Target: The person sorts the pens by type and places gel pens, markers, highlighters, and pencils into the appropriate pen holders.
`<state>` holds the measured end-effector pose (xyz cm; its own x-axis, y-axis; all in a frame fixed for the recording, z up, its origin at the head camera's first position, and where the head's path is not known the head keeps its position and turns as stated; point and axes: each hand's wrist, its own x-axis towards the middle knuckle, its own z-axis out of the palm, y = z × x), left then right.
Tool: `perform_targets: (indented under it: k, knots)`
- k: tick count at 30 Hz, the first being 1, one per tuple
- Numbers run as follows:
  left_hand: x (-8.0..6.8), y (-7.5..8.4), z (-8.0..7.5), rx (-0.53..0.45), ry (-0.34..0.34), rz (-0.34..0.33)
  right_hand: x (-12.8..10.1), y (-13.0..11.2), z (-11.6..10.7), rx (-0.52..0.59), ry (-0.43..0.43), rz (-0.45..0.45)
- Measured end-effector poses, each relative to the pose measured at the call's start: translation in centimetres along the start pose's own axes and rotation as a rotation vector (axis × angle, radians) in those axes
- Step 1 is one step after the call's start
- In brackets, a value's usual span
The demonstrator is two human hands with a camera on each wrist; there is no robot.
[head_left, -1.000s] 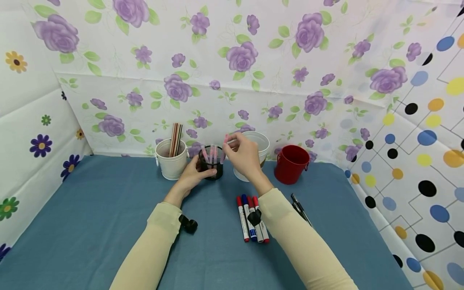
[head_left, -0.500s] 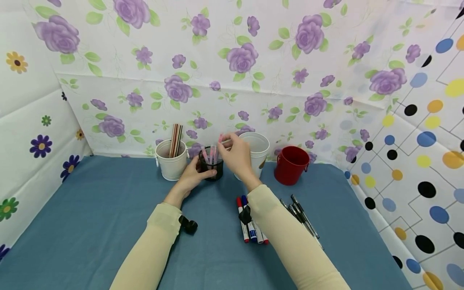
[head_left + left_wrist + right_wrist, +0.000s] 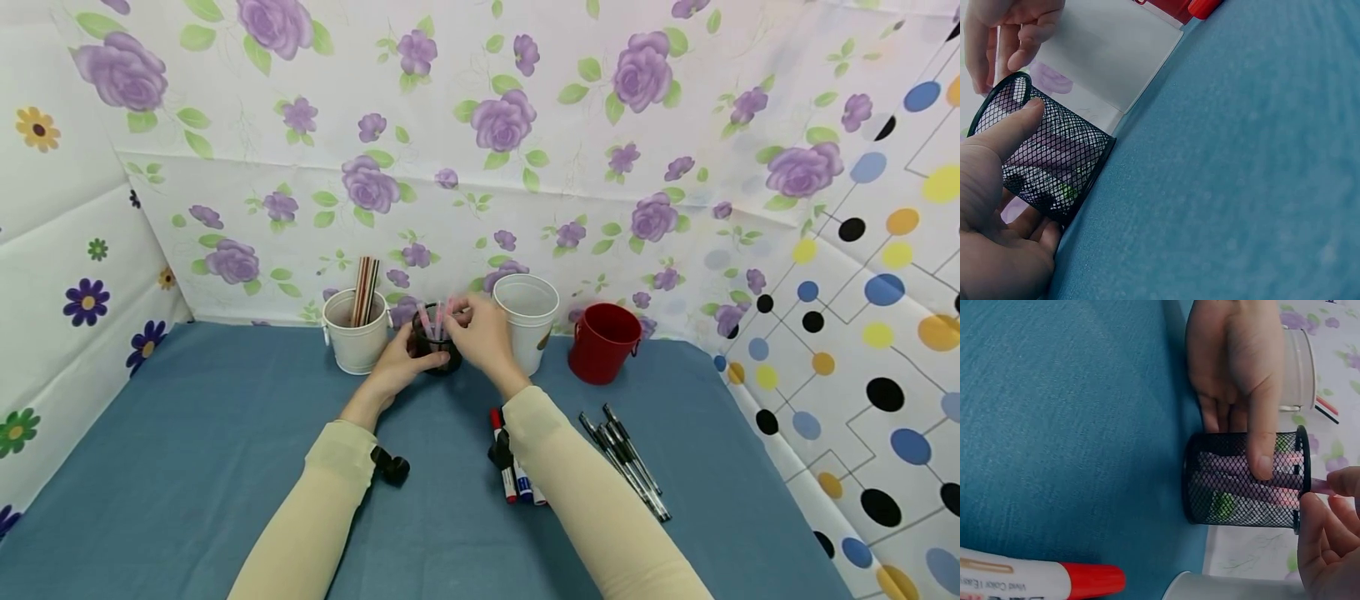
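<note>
My left hand [image 3: 392, 368] grips a black mesh pen cup [image 3: 1069, 147] around its side, with the thumb across the front. The cup stands upright on the blue cloth. Several slim pinkish-purple pen-like sticks [image 3: 425, 320] rise from it, and their exact kind is unclear. At the cup's mouth, my right hand [image 3: 485, 333] pinches the top of one such stick [image 3: 1320, 486] between thumb and fingers. Through the mesh in the right wrist view, the sticks' lower parts show inside the cup.
Left of the cup stands a white bucket [image 3: 356, 352] with striped pencils. A taller white bucket [image 3: 534, 346] and a red bucket [image 3: 598, 354] stand to the right. Markers [image 3: 507, 485], partly under the right sleeve, and several black pens [image 3: 628, 467] lie nearer on the cloth.
My right hand has moved left and down to the mesh cup, lowering the pink stick into its mouth. My left hand has kept its grip on the cup.
</note>
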<state>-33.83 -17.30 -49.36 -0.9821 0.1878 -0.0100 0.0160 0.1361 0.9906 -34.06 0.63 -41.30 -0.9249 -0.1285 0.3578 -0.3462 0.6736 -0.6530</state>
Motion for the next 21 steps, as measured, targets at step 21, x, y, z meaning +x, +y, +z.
perform_targets:
  k: [21]
  knots:
    - [-0.1,0.1,0.0,0.011,0.007,-0.028,-1.3,-0.9,-3.0,0.078,-0.082,-0.088]
